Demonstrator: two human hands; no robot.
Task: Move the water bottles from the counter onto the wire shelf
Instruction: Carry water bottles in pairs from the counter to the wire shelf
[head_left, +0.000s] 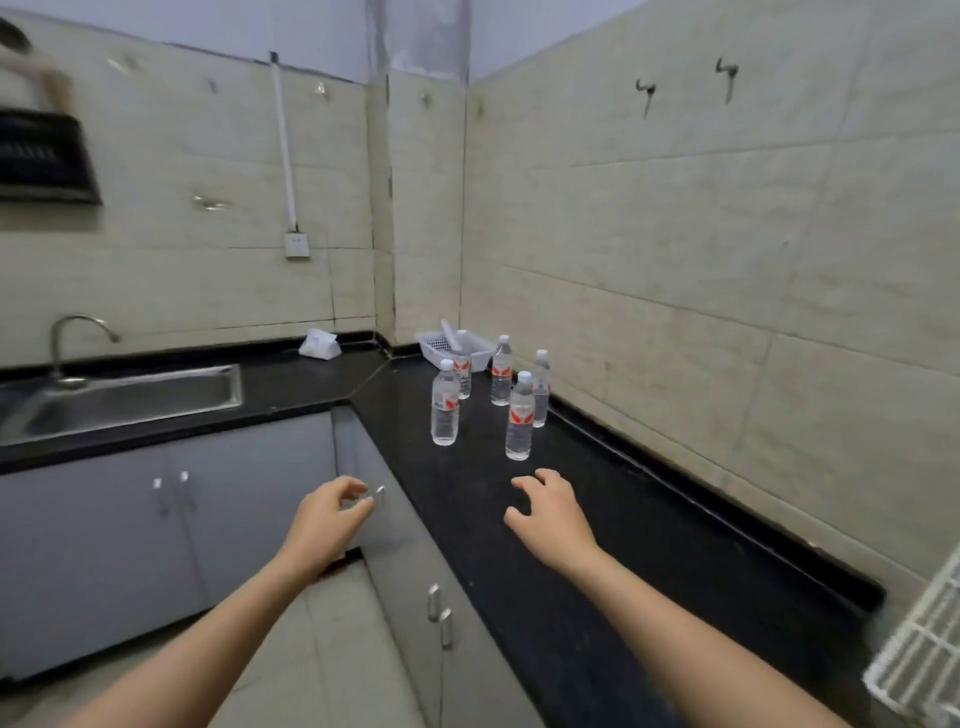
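Five water bottles stand upright in a loose cluster toward the far corner of the black desk (597, 519), just in front of a white basket (441, 345) by the wall; the front right bottle (520, 417) and the front left bottle (444, 404) are the closest to the person, with three more behind them (501, 371). Both hands are empty, grips apart with fingers loosely curled: the right hand (553, 512) hovers over the desk just short of the front right bottle, while the left hand (324, 519) hangs off the desk's front edge, over the cabinet doors. The likely trouble is crowding: reaching for a front bottle could nudge the one right behind it and topple it, perhaps starting a chain. The bottles are smooth and look full, so a loose hold might slip. The wire shelf (930, 660) shows only at the near right end of the desk, so the carry means a turn, and a bottle could catch its rim.
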